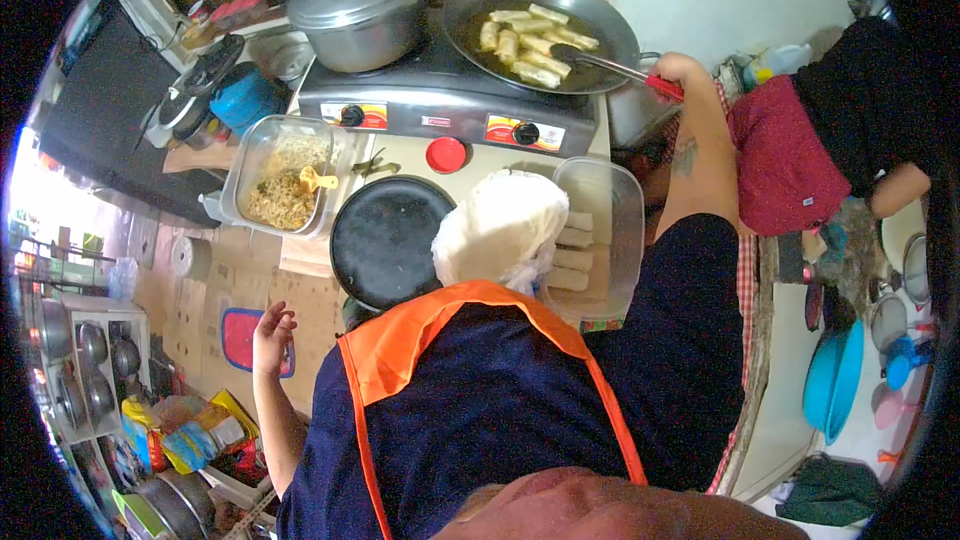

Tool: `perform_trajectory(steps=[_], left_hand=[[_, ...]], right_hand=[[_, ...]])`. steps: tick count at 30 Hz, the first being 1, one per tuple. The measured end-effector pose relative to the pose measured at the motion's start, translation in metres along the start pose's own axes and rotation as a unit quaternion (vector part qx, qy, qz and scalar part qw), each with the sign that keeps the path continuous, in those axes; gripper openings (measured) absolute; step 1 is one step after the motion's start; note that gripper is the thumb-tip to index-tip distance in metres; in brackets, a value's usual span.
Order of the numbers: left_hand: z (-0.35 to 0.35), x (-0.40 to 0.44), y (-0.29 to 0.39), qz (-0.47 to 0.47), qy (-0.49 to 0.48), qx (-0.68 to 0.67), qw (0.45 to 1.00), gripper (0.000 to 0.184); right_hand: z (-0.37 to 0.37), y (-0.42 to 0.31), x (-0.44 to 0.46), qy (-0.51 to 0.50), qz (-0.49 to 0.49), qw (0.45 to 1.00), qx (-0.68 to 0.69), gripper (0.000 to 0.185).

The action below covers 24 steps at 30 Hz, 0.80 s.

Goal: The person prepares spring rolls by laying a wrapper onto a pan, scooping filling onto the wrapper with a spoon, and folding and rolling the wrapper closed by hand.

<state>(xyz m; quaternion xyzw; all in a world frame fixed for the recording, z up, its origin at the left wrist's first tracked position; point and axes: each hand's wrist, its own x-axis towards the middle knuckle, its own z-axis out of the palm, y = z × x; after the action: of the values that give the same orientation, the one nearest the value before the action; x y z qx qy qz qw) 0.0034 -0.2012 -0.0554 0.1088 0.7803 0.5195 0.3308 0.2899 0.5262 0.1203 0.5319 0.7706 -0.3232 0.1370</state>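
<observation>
My right hand [680,70] is closed round the red grip of a pair of tongs [625,70] with a metal shaft. Their black tip rests among several spring rolls [530,40] lying in oil in a wide wok [615,20]. My left hand [273,337] hangs out to the left above the floor, fingers loosely bent and apart, holding nothing. In front of my body are a round black pan [390,240], a white stack of wrappers in plastic [500,225], and a clear container [625,240] with several pale uncooked rolls.
The wok and a lidded pot [362,25] stand on a two-burner gas stove [430,115]. A tub of filling [285,200] with a yellow spoon and a red lid [446,154] lie before it. Another person [800,140] is close on the right.
</observation>
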Motion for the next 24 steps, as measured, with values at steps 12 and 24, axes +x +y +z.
perform_trajectory(steps=[12, 24], left_hand=[[-0.003, -0.001, 0.005, -0.031, 0.011, -0.001, 0.999, 0.041], [-0.007, 0.0, -0.004, -0.046, 0.002, -0.025, 0.999, 0.041]], right_hand=[[0.001, -0.009, 0.028, -0.141, 0.046, 0.986, -0.071, 0.026], [0.008, -0.012, 0.013, -0.123, 0.071, 0.987, 0.079, 0.025]])
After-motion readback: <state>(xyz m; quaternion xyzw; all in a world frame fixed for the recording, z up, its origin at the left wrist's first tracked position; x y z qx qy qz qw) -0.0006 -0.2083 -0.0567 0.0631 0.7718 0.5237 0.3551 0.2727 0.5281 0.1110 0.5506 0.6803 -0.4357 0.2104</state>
